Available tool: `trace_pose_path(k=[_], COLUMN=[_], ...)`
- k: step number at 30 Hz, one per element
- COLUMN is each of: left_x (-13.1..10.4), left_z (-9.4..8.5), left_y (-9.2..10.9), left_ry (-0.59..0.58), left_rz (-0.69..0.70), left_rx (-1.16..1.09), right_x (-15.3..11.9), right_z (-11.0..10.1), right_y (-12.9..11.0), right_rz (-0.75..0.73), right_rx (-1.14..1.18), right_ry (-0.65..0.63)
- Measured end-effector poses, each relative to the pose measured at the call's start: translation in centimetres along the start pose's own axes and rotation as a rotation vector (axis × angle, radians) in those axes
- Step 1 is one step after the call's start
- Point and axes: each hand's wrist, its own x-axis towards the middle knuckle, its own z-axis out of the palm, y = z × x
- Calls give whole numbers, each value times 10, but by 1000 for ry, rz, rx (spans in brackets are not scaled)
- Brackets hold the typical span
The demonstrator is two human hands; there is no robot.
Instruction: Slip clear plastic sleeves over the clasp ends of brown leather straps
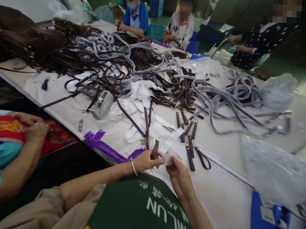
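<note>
Near the table's front edge, my left hand (144, 161) is closed on a short dark brown strap (155, 149) with a metal clip. My right hand (180, 176) pinches a small white strip (167, 159) whose other end reaches the left fingertips. Just beyond both hands lie loose white strips (173, 139). To the right of them rest several short brown straps with gold clips (191, 153), one of them a loop (203, 159). A longer brown strap (129, 119) runs from the heap toward my left hand.
A grey tape dispenser (102, 105) stands left of centre. Tangled straps with grey wrapping (224, 97) and brown bags (16, 37) cover the far table. Plastic bags (272, 167) and a blue tape dispenser (269, 215) sit right. A co-worker's hands (35, 129) are at left; several people face me.
</note>
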Motion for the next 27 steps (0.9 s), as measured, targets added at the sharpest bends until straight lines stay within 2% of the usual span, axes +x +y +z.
trace_pose_path(k=[7, 12, 15, 18, 21, 23, 27], left_x=[5, -1, -8, -18, -25, -26, -18], left_z=[6, 1, -7, -14, -19, -20, -11], left_y=[6, 7, 10, 18, 23, 23, 19], left_ry=[77, -94, -143, -220, -286, -268, -95], left_rz=[23, 28, 77, 96, 56, -2, -67], left_rx=[60, 162, 260, 297, 264, 212, 149], right_x=[2, 0, -1, -2, -3, -4, -8], right_z=[5, 4, 2, 0, -3, -3, 1], right_y=[3, -1, 0, 2, 3, 4, 5], right_rz=[47, 13, 52, 97, 99, 89, 72], right_rx=[-18, 55, 130, 208, 244, 233, 150], right_ry=[-58, 31, 83, 79, 61, 60, 30])
